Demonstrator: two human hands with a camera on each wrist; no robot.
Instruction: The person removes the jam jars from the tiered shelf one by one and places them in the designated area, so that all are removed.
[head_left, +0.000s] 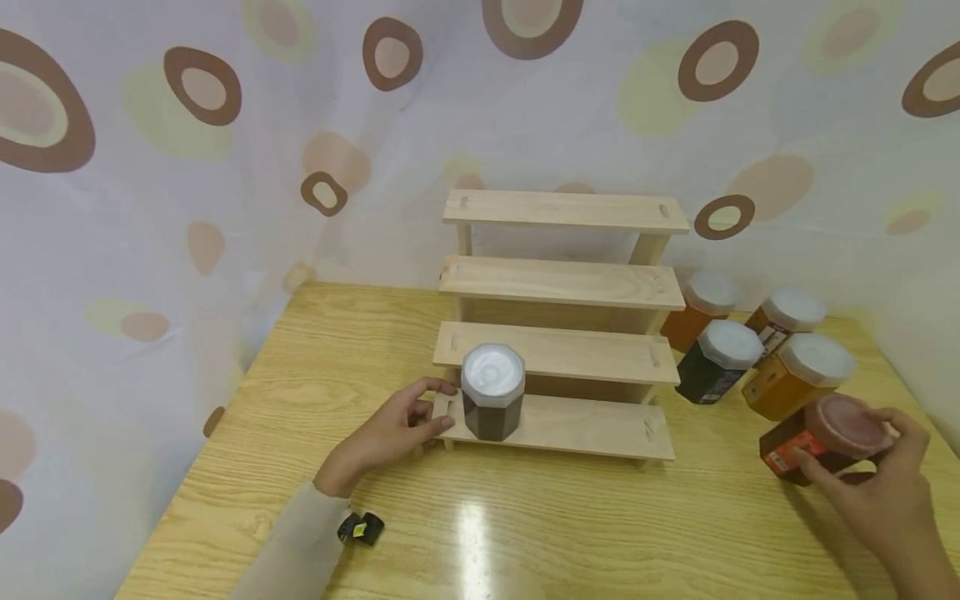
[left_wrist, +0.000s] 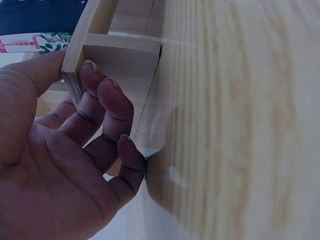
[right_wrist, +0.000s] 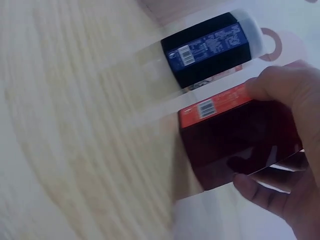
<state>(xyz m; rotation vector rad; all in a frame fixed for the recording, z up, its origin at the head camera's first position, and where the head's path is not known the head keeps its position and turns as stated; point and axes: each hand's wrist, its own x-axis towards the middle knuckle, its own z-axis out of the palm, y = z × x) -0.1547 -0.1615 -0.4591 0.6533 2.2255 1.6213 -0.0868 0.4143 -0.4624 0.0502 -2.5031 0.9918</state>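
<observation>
My right hand point(head_left: 881, 492) grips a dark red jar point(right_wrist: 240, 140) with an orange-red label and a reddish lid, tilted over the table at the right. In the right wrist view the thumb lies across the label side, with fingers round the other side. At the left end of the lowest step of a wooden tiered rack point(head_left: 577, 425), my left hand point(head_left: 393, 429) pinches the board's edge. The left wrist view shows the thumb on one face of that board point(left_wrist: 75, 60) and curled fingers by the other. A dark jar point(head_left: 492, 400) with a whitish lid stands upright on this step, near the left hand.
Several white-lidded jars stand right of the rack, among them a dark one point(head_left: 720, 362) and an amber one point(head_left: 798, 375). The upper boards point(head_left: 562, 208) rise in steps toward a patterned cloth point(head_left: 585, 108) behind the wooden table point(head_left: 360, 350).
</observation>
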